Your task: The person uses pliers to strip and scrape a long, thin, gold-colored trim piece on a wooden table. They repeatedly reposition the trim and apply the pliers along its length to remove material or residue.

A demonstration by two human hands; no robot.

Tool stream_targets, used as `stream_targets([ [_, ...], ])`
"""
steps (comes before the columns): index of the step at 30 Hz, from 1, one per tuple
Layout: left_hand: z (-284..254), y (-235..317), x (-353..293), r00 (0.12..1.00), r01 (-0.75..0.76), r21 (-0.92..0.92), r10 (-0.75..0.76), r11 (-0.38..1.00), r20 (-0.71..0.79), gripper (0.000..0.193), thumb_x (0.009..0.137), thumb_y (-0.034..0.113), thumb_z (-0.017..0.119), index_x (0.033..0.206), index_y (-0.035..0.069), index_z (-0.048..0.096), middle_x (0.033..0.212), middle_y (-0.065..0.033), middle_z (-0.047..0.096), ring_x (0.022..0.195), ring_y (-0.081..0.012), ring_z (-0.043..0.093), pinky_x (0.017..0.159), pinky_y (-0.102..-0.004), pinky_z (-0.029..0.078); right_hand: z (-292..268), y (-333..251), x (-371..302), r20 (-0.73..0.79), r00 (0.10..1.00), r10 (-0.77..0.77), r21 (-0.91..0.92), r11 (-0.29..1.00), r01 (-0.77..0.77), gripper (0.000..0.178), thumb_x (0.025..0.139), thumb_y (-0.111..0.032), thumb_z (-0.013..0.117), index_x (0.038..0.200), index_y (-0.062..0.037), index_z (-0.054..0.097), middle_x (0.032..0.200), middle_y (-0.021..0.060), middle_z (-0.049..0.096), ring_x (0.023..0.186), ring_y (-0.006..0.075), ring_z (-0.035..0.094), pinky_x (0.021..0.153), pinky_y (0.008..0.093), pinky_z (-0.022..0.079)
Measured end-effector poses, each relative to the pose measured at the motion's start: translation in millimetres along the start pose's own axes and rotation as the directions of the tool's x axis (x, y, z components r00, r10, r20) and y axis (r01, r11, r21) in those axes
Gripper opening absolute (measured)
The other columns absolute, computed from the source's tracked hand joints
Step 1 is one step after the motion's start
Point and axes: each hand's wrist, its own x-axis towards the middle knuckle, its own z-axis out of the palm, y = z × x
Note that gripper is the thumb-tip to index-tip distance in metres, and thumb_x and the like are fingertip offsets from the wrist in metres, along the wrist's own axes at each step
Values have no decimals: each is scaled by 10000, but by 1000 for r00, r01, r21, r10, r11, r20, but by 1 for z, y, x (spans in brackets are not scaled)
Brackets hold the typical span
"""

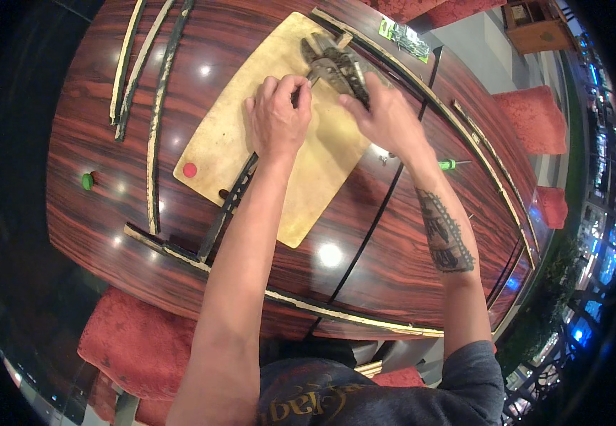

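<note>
Over a yellowed cutting board (215,138), my left hand (279,117) is closed around a black strip with holes along it (228,206). The strip runs back under my left forearm, past the board's near edge. My right hand (391,121) grips a worn, grey plier-like metal tool (335,65) with broad jaws, above the board's far right part. The jaws are close to the strip's far end beside my left fingertips. Blur and overlap hide whether they touch it.
Several narrow dark strips with pale, rough faces lie on the glossy brown table, including one at left (155,142) and a long one along the near edge (322,308). A small green object (87,182), a green-handled tool (449,165) and a green-and-white packet (404,39) lie around. Red chairs (137,341) surround it.
</note>
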Motion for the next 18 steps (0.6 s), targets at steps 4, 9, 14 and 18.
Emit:
stream_targets([
  [4, -3, -1, 1, 1000, 3, -14, -3, 1000, -10, 115, 922, 291, 691, 961, 185, 715, 856, 40, 655, 825, -172, 652, 785, -358, 410, -4, -9, 1, -211, 966, 148, 404, 913, -52, 437, 965, -365, 644, 1072, 32, 497, 813, 317, 667, 818, 523, 655, 704, 566, 516],
  [9, -2, 0, 0, 1000, 14, -13, -14, 1000, -1, 110, 919, 284, 695, 944, 180, 717, 853, 39, 654, 820, -176, 647, 783, -363, 407, -2, -3, 2, -26, 1000, -2, 50, 999, 4, 409, 961, -319, 661, 1047, 39, 481, 754, 304, 655, 760, 511, 654, 657, 550, 503],
  [14, -1, 3, 1, 1000, 7, -45, -7, 999, -7, 109, 924, 285, 688, 941, 181, 717, 853, 30, 654, 821, -178, 644, 785, -373, 412, -1, -3, -4, -137, 990, 26, 176, 984, -2, 397, 969, -328, 640, 999, 34, 481, 783, 317, 657, 833, 540, 643, 713, 576, 507],
  [18, -6, -9, 0, 1000, 21, 12, -21, 1000, -1, 117, 919, 287, 689, 945, 175, 714, 853, 27, 652, 847, -173, 647, 792, -385, 421, 5, -6, -10, -4, 999, 40, 102, 994, -40, 400, 974, -333, 637, 1034, 34, 490, 791, 321, 658, 830, 539, 643, 711, 573, 503],
])
